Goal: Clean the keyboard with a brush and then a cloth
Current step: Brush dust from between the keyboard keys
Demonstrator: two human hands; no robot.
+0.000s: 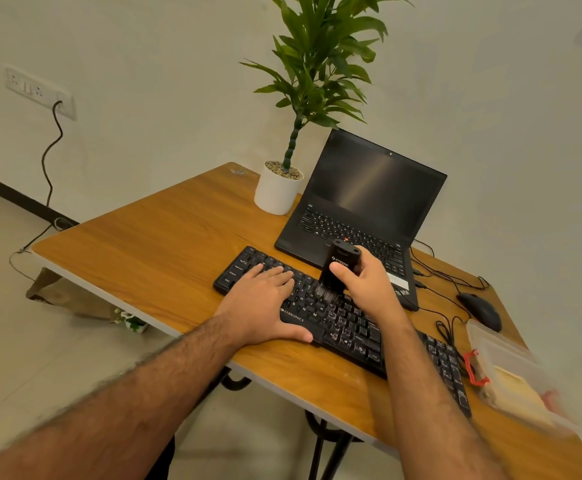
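The right hand [359, 282] has its fingers wrapped around the black brush [336, 271]. The bristles touch the keyboard [345, 323] just below those fingers. The left hand [265, 303] lies flat on the keys. Brushing looks only partly done. I see no cloth yet.

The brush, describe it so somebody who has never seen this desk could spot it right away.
On the wooden table, find the black keyboard lying in front of the open laptop. Over its middle keys, the right hand grips the brush upright. It is a stubby black block with pale bristles touching the keys.
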